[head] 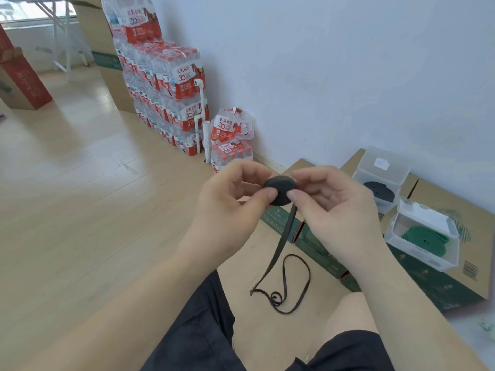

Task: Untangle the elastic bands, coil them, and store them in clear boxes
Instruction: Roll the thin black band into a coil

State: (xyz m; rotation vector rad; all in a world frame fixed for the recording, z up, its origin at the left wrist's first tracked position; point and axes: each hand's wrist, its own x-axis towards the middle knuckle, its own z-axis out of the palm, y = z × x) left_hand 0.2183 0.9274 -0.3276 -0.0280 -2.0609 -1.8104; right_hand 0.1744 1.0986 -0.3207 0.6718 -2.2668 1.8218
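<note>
Nearest to us, well below the fingers (268, 195), the loose tail (281, 285) of a black elastic band lies in slack loops on the flattened cardboard (254, 344) between our knees. From there it climbs in one line to the fingertips. We judge it is left lying loose so that it can feed upward without kinking.

Up at the fingers, our left hand (230, 199) and right hand (334, 210) both pinch the black coil (280, 190). Each thumb presses on its near face and the other fingers curl behind it, one hand at each edge. Neither hand holds anything else. Squeezing the flat faces probably keeps the wound turns from springing apart. With an edge in each hand, one can turn the disc while the other guides the tail in. The winding looks only partly done, since much of the band hangs free.

Beyond the right fingers and off to their right, a clear box (428, 259) stands open on the green-printed cartons (442, 279) with a green band (423, 234) inside. Farther back, a second clear box (388, 206) holds a coiled black band (380, 190). Both lids are up, presumably so that a finished coil can drop straight in.

Far past the left fingers, packs of bottled water (174, 89) are stacked against the wall.
</note>
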